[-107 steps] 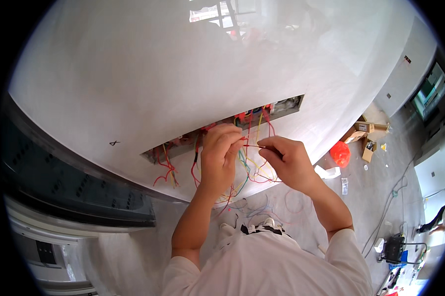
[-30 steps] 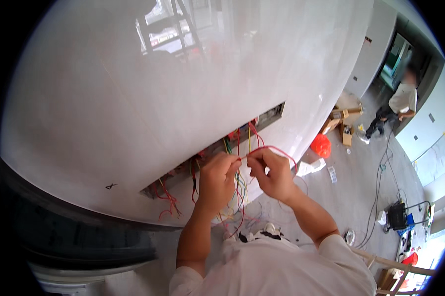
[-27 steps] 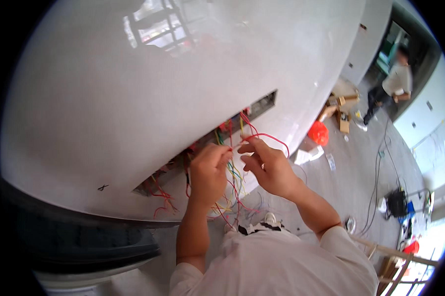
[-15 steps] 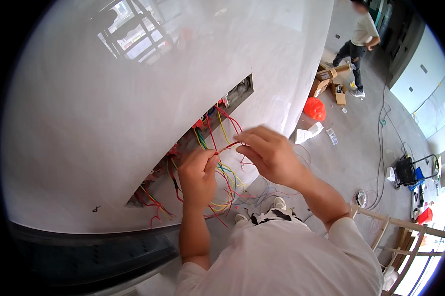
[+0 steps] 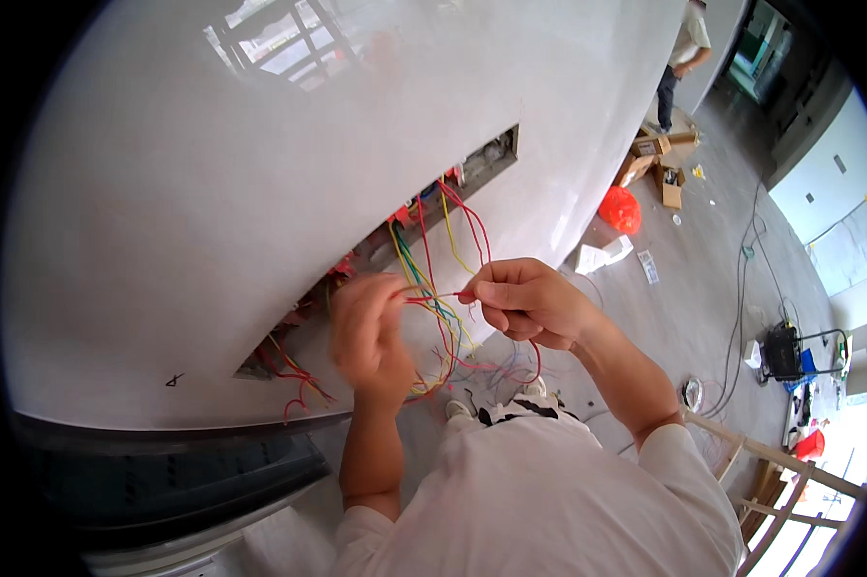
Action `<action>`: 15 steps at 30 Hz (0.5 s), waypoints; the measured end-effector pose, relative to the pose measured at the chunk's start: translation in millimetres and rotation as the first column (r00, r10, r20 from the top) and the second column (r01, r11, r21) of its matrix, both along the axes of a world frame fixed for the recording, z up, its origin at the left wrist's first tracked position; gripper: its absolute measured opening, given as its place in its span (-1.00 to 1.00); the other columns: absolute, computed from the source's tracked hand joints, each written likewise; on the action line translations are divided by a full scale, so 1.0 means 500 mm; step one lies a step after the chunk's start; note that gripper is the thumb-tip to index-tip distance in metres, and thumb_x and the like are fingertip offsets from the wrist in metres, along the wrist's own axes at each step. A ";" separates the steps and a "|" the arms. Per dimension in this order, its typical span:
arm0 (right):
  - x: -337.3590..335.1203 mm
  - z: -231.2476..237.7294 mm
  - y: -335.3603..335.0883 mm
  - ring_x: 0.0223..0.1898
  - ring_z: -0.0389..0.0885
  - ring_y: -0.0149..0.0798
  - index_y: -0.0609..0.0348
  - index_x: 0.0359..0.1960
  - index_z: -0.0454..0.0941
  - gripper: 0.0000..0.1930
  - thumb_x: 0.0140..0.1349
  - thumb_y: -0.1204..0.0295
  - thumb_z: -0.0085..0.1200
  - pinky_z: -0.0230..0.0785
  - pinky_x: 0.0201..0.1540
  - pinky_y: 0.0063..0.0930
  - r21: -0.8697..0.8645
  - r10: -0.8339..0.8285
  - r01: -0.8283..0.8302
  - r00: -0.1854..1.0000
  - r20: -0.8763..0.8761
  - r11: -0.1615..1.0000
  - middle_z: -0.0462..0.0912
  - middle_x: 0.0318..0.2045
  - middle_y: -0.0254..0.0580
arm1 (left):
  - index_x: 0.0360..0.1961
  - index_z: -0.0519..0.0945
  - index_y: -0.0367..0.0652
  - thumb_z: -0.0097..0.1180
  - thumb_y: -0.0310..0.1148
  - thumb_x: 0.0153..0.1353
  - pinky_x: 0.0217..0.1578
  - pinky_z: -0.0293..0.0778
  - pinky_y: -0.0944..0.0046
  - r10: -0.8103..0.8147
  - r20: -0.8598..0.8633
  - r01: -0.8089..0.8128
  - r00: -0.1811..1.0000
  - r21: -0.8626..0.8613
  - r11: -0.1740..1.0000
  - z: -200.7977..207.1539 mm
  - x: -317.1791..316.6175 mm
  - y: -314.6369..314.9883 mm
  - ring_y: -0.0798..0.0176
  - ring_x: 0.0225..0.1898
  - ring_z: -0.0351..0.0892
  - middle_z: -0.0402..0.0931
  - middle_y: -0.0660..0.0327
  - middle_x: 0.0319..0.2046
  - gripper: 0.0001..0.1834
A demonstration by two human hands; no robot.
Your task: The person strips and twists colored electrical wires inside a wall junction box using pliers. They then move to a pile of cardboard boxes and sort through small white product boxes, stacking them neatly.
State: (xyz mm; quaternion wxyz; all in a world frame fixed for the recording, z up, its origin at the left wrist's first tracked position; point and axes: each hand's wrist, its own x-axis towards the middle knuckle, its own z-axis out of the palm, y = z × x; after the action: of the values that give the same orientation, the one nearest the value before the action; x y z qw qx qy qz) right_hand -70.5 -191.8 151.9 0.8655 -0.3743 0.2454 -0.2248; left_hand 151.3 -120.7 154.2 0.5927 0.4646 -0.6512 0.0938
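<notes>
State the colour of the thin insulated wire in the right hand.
The thin insulated wire in the right hand is red; head view shows it best.

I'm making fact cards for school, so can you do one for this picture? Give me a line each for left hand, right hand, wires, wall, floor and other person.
Left hand: blurred, beside the wires; can't tell if it grips one
Right hand: pinching a red wire
Wires: red, yellow and green ones hang from the slot
Wall: pale and shiny, with the long slot cut in it
Floor: grey, with a red bag and cardboard boxes
Other person: near the boxes, partly out of view
</notes>
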 end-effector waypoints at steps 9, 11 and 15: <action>-0.014 -0.043 -0.018 -0.72 0.07 -0.60 0.36 0.08 0.50 -0.71 0.61 0.33 -0.07 -0.07 -0.64 -0.63 0.236 0.046 -0.087 0.984 0.173 0.968 0.52 -0.52 -0.34 | -0.22 0.66 -0.33 0.30 -0.59 0.23 -0.39 0.34 0.47 0.089 -0.358 0.075 0.929 0.419 0.905 -0.089 -0.074 0.237 0.46 -0.43 0.45 0.62 0.23 -0.36 -0.89; -0.005 -0.052 -0.017 -0.70 0.09 -0.58 0.34 0.07 0.50 -0.72 0.60 0.33 -0.04 -0.07 -0.64 -0.63 0.282 0.140 -0.209 0.959 0.248 0.936 0.56 -0.48 -0.33 | -0.29 0.66 -0.30 0.38 -0.58 0.20 -0.41 0.30 0.49 0.261 -0.471 0.008 0.843 0.496 0.869 -0.110 -0.089 0.264 0.53 -0.46 0.40 0.58 0.32 -0.45 -0.89; 0.017 -0.084 0.008 -0.71 0.10 -0.58 0.26 0.06 0.49 -0.77 0.58 0.35 0.01 -0.09 -0.64 -0.63 0.219 0.270 -0.324 0.932 0.240 0.920 0.60 -0.46 -0.25 | -0.26 0.67 -0.32 0.40 -0.58 0.17 -0.35 0.32 0.50 0.454 -0.559 -0.085 0.693 0.563 0.822 -0.098 -0.128 0.291 0.53 -0.42 0.41 0.60 0.33 -0.39 -0.86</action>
State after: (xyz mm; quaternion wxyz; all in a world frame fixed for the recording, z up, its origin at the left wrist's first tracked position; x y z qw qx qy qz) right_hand -62.0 -188.0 110.0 0.9512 -0.2675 0.1217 -0.0942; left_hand 87.2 25.0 104.9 0.6253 0.6957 -0.3149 -0.1608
